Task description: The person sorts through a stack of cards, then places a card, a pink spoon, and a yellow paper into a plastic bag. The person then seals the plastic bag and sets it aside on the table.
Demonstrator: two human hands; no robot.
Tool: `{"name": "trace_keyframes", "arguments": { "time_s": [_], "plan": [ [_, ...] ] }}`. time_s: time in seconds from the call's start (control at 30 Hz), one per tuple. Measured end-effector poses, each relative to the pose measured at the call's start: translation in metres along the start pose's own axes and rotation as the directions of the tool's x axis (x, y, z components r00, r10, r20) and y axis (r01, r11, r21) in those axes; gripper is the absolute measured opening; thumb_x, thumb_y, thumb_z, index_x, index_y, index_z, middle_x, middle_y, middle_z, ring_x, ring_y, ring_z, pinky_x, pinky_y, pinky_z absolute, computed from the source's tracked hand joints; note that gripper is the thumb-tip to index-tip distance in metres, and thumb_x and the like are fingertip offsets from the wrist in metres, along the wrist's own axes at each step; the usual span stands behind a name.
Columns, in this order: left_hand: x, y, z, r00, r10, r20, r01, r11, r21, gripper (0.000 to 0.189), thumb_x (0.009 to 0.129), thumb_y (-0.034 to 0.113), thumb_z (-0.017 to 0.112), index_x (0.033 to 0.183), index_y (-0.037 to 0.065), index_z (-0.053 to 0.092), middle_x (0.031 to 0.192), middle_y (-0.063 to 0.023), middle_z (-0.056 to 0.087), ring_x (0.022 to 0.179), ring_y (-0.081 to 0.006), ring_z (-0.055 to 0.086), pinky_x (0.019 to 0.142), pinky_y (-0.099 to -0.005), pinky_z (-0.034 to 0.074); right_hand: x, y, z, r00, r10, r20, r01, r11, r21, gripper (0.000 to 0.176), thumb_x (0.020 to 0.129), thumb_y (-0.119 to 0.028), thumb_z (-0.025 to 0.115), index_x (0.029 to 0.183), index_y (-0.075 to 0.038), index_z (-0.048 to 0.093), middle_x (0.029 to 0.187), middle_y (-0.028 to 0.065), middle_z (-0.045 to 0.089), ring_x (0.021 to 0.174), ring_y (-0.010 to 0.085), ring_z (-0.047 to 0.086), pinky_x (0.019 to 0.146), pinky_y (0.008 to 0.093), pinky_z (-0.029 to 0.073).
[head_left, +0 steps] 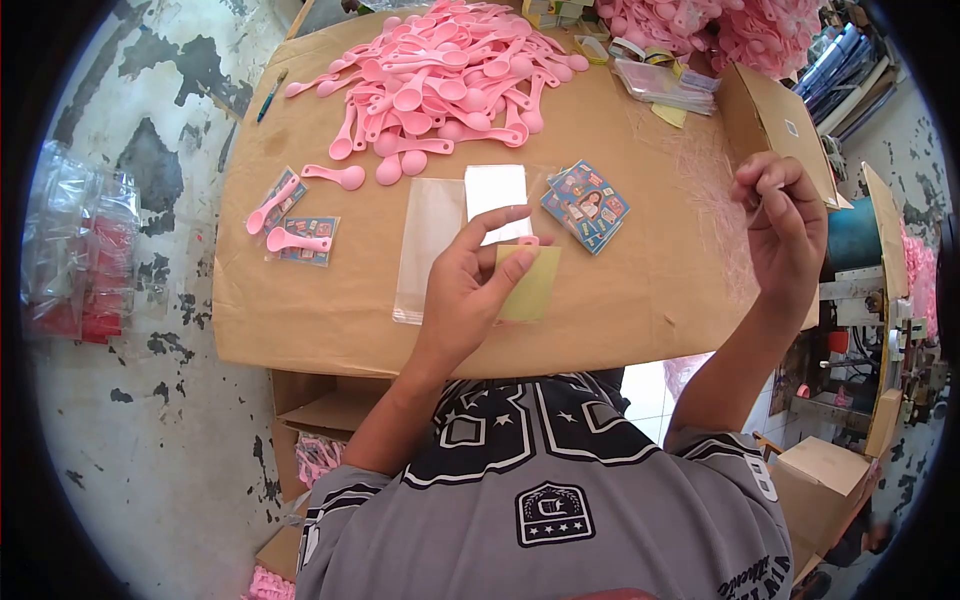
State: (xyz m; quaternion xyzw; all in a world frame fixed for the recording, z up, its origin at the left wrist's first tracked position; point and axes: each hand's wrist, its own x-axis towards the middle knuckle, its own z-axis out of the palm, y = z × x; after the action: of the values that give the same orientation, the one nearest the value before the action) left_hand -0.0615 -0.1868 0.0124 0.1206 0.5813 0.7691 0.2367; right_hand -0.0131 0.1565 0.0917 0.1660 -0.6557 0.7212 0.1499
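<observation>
My left hand (462,285) is closed on a yellow-green card (530,290), thumb in front. A bit of a pink measuring spoon (528,241) shows above the card's top edge; the rest of it is hidden. Under this hand lie clear plastic bags (420,250) and a white sheet (494,195). Just to the right is a small stack of blue printed cards (590,207). My right hand (788,225) is raised over the table's right side with its fingers curled and pinched together. Whatever it may hold is too small to make out.
A large heap of pink spoons (440,70) covers the back of the brown table (600,320). To the left, two pink spoons (300,240) rest on printed cards in clear bags. A pen (271,96), more plastic bags (665,88) and a cardboard box (770,120) stand around the edges.
</observation>
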Motion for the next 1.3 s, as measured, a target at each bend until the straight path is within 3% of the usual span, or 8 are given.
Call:
{"name": "trace_keyframes", "arguments": {
  "time_s": [0.03,0.1,0.23,0.37,0.43,0.73,0.93,1.3],
  "plan": [
    [0.0,0.001,0.0,1.0,-0.026,-0.01,0.026,0.999,-0.025,0.047,0.106,0.014,0.065,0.148,-0.002,0.05,0.121,-0.0203,0.076,0.095,-0.0157,0.075,0.081,-0.0274,0.061,-0.003,0.006,-0.007,0.995,0.021,-0.098,-0.064,0.887,-0.458,0.025,0.099,-0.005,0.061,0.123,0.0,0.066,0.133,0.0212,0.066,0.111,0.0292,0.067,0.099,0.0359,0.05],
    [0.001,0.002,0.002,0.999,-0.03,-0.02,0.029,0.999,-0.025,0.04,0.105,0.013,0.066,0.141,-0.002,0.055,0.124,-0.0194,0.074,0.101,-0.0171,0.075,0.085,-0.0287,0.061,-0.006,0.016,-0.014,0.962,-0.076,-0.262,-0.251,0.131,-0.959,0.032,0.098,-0.004,0.061,0.129,-0.003,0.066,0.138,0.0226,0.064,0.113,0.035,0.067,0.101,0.0388,0.051],
    [0.007,-0.009,0.007,0.984,0.16,-0.075,-0.16,0.987,0.009,0.029,0.103,0.01,0.069,0.129,-0.002,0.065,0.125,-0.0135,0.072,0.11,-0.0156,0.07,0.093,-0.0298,0.057,-0.022,0.017,0.006,0.837,-0.301,-0.456,-0.422,0.173,-0.89,0.042,0.094,0.001,0.062,0.136,-0.008,0.066,0.138,0.0155,0.066,0.108,0.0272,0.07,0.084,0.0355,0.056],
    [0.013,-0.014,0.009,0.977,0.201,-0.072,-0.202,0.979,-0.016,0.026,0.101,0.007,0.071,0.126,-0.002,0.068,0.117,-0.0076,0.069,0.109,-0.0128,0.066,0.097,-0.0298,0.053,-0.029,0.041,0.074,0.927,0.115,-0.358,-0.307,0.779,-0.546,0.025,0.099,-0.011,0.071,0.123,-0.007,0.074,0.115,0.002,0.075,0.089,0.0078,0.064,0.064,0.0215,0.044],
    [0.013,-0.012,0.011,0.978,0.199,-0.067,-0.201,0.979,-0.035,0.026,0.101,0.006,0.071,0.126,-0.002,0.068,0.114,-0.0058,0.069,0.104,-0.0117,0.065,0.096,-0.0291,0.052,-0.033,0.062,0.102,0.95,0.242,-0.198,-0.302,0.874,-0.38,0.021,0.098,-0.017,0.076,0.116,-0.006,0.076,0.104,-0.0019,0.075,0.082,0.0034,0.06,0.063,0.0211,0.042],
    [0.005,-0.008,-0.002,0.991,0.125,-0.04,-0.126,0.991,-0.05,0.03,0.104,0.006,0.067,0.132,-0.005,0.066,0.117,-0.0191,0.076,0.105,-0.0185,0.074,0.092,-0.0325,0.061,-0.023,0.086,0.121,0.928,0.346,-0.141,-0.364,0.921,-0.137,0.014,0.1,-0.013,0.074,0.108,-0.001,0.076,0.097,-0.0023,0.072,0.082,0.0035,0.06,0.069,0.0212,0.046],
    [0.004,-0.002,-0.007,0.98,0.193,-0.053,-0.197,0.977,-0.085,0.025,0.104,0.009,0.068,0.126,-0.003,0.07,0.105,-0.0118,0.079,0.096,-0.0126,0.073,0.085,-0.028,0.061,-0.015,0.07,0.129,0.959,0.275,-0.064,-0.278,0.96,-0.036,0.011,0.1,-0.004,0.07,0.109,0.0,0.076,0.101,0.0015,0.072,0.089,0.0079,0.063,0.078,0.0243,0.05],
    [0.007,-0.01,-0.022,0.979,0.203,0.029,-0.19,0.95,-0.249,0.011,0.101,0.0,0.065,0.112,-0.003,0.065,0.104,-0.0133,0.075,0.1,-0.0178,0.074,0.087,-0.0327,0.062,-0.009,0.069,0.111,0.985,0.009,0.174,0.042,0.957,-0.287,0.02,0.09,0.006,0.069,0.106,-0.002,0.079,0.097,0.0073,0.069,0.089,0.0155,0.066,0.078,0.0302,0.051]
  ]
}}
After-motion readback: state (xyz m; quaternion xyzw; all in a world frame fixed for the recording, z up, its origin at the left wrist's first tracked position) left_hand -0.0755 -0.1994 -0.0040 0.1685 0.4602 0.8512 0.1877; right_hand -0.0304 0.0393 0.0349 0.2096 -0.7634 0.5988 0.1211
